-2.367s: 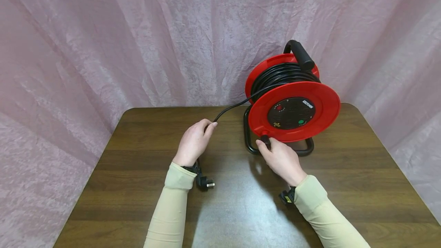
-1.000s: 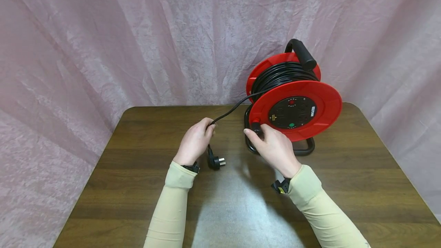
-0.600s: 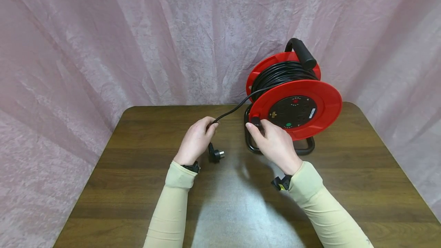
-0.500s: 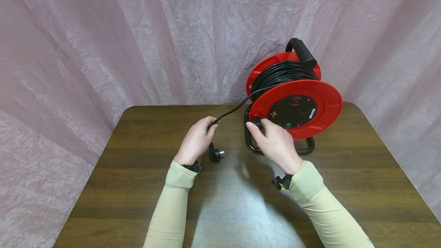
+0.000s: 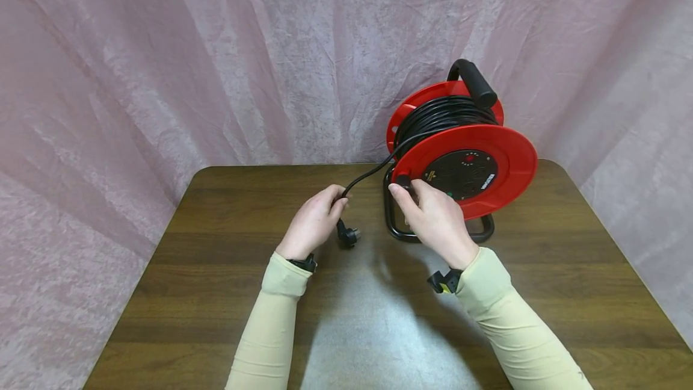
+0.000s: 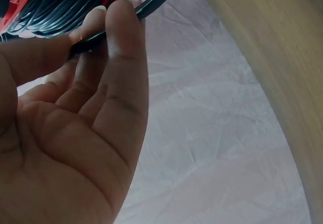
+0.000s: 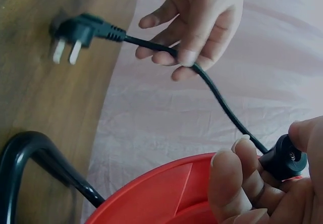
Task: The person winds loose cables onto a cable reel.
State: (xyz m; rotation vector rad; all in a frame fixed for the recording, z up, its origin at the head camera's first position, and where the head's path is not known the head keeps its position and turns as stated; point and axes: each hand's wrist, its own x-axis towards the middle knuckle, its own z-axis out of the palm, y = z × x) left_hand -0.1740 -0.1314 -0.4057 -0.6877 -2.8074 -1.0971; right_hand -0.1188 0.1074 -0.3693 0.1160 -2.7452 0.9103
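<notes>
A red cable reel (image 5: pixel 514 155) with black cable wound on its drum stands at the right of the table. My left hand (image 5: pixel 314 219) pinches the cable (image 7: pixel 222 104) between thumb and fingers, close to its plug end. Below those fingers hangs the black plug (image 7: pixel 75 32), its metal pins showing in the right wrist view. On the reel's front disc, my right hand (image 5: pixel 435 221) holds the black crank knob (image 7: pixel 282 158) between thumb and fingers. From the left hand, the cable runs in a loose curve to the drum. The left palm (image 6: pixel 65 148) faces its wrist camera.
The reel rests on a black tubular stand (image 5: pixel 400 233), with a black carrying handle (image 5: pixel 479 86) on top. Under everything lies a brown wooden table (image 5: pixel 216 294). A pink curtain (image 5: pixel 271 65) hangs behind its far edge.
The reel's disc has turned, carrying the knob and my right hand slightly upward. The plug has risen closer to my left hand, which keeps its pinch on the cable.
</notes>
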